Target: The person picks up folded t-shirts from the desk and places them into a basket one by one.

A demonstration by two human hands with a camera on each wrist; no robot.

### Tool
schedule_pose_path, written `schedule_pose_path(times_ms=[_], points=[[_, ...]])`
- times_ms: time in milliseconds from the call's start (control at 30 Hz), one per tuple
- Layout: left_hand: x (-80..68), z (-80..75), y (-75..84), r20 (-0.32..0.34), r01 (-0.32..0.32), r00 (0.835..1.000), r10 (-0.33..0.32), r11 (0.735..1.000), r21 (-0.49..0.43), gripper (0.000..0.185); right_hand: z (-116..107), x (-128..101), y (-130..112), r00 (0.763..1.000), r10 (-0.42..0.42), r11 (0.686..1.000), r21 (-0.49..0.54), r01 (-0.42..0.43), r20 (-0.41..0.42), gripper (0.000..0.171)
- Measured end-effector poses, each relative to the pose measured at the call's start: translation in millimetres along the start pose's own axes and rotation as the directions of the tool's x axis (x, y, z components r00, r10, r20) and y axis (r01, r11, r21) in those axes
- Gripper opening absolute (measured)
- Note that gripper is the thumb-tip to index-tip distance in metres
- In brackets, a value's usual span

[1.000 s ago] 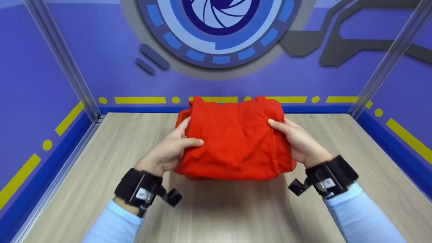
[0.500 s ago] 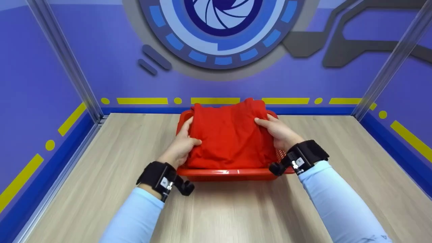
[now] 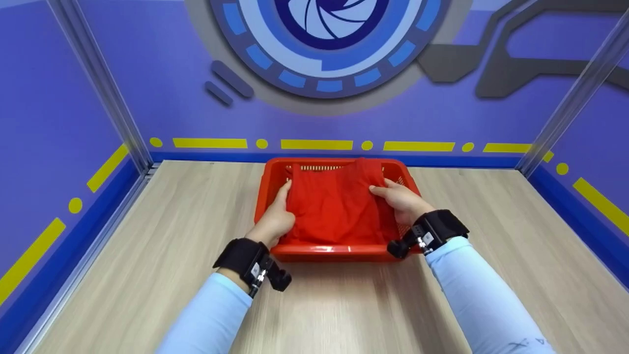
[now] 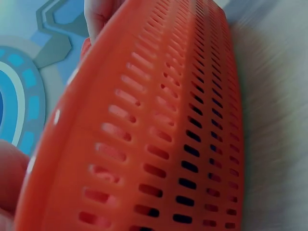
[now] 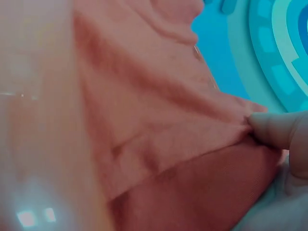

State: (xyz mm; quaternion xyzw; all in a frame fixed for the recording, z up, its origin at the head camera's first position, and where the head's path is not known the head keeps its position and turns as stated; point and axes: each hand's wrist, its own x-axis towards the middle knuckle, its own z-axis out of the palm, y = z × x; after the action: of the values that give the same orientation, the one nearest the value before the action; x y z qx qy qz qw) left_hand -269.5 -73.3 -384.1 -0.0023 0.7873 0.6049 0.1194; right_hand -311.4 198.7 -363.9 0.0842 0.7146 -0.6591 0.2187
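A folded red cloth (image 3: 336,209) lies inside a red plastic basket (image 3: 330,250), its far edge raised toward the basket's back wall. My left hand (image 3: 273,219) reaches over the basket's left side and holds the cloth's left edge, thumb on top. At the opposite edge my right hand (image 3: 406,200) pinches the fabric between thumb and fingers. The right wrist view shows that thumb (image 5: 273,129) pressing into a fold of the cloth (image 5: 159,125). In the left wrist view the slotted basket wall (image 4: 163,115) hides most of the cloth and the left fingers.
The basket stands on a wood-grain table (image 3: 162,265), near its back edge. A purple back wall (image 3: 162,113) with a round printed emblem rises behind it. Side walls enclose the table left and right, with metal posts (image 3: 100,83) at the corners.
Both hands have lowered the cloth into the basket, uncovering its front rim and then its back rim. The hands have come closer together, and the cloth looks narrower.
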Motion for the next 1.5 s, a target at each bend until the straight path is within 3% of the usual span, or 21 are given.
schedule_pose_path(times_ms=[167, 300, 400, 500, 633, 700, 800, 933, 1067, 1267, 1500], points=[[0.2, 2.3, -1.1, -0.027, -0.040, 0.999, 0.041, 0.999, 0.036, 0.092, -1.5, 0.1, 0.8, 0.999, 0.020, 0.999, -0.041, -0.022, -0.047, 0.062], [0.9, 6.1, -2.7, -0.064, -0.079, 0.994, 0.093, 0.978, 0.193, 0.091, -1.6, -2.6, -0.4, 0.995, 0.011, 0.993, -0.118, -0.023, -0.095, 0.064], [1.3, 8.7, -3.6, -0.075, -0.099, 0.988, 0.133, 0.933, 0.345, 0.083, 1.3, -5.6, -1.0, 0.995, -0.061, 0.980, -0.195, 0.045, -0.075, 0.074], [1.8, 11.1, -4.1, -0.046, -0.082, 0.992, 0.116, 0.885, 0.459, 0.074, 5.5, -8.0, 0.8, 0.992, -0.122, 0.940, -0.324, 0.108, -0.023, 0.077], [3.4, 13.7, -2.8, 0.000, -0.030, 0.999, 0.037, 0.821, 0.570, 0.066, 10.1, -9.4, 6.6, 0.999, -0.040, 0.887, -0.461, 0.029, -0.013, 0.072], [4.2, 15.1, -2.3, 0.007, -0.010, 1.000, 0.007, 0.789, 0.614, 0.065, 10.7, -9.8, 10.6, 0.999, 0.024, 0.865, -0.501, -0.037, -0.032, 0.075], [4.5, 16.7, -1.9, 0.017, 0.005, 1.000, -0.021, 0.749, 0.662, 0.065, 9.5, -9.3, 17.5, 0.998, 0.057, 0.823, -0.564, -0.066, -0.033, 0.082], [4.5, 18.1, -2.8, 0.040, 0.035, 0.996, -0.082, 0.742, 0.669, 0.066, 7.2, -8.9, 23.3, 0.997, 0.070, 0.788, -0.612, -0.063, -0.013, 0.090], [4.5, 19.0, -2.8, 0.054, 0.060, 0.990, -0.127, 0.752, 0.656, 0.069, 6.8, -9.7, 23.9, 0.996, 0.086, 0.783, -0.618, -0.069, -0.001, 0.097], [6.0, 20.1, -2.1, 0.037, 0.063, 0.993, -0.116, 0.746, 0.663, 0.069, 6.9, -11.4, 22.7, 0.995, 0.094, 0.763, -0.640, -0.088, -0.026, 0.100], [9.5, 20.1, -4.5, -0.014, 0.107, 0.991, -0.132, 0.730, 0.675, 0.067, 6.9, -8.3, 24.9, 0.998, 0.066, 0.766, -0.639, -0.063, -0.020, 0.100]])
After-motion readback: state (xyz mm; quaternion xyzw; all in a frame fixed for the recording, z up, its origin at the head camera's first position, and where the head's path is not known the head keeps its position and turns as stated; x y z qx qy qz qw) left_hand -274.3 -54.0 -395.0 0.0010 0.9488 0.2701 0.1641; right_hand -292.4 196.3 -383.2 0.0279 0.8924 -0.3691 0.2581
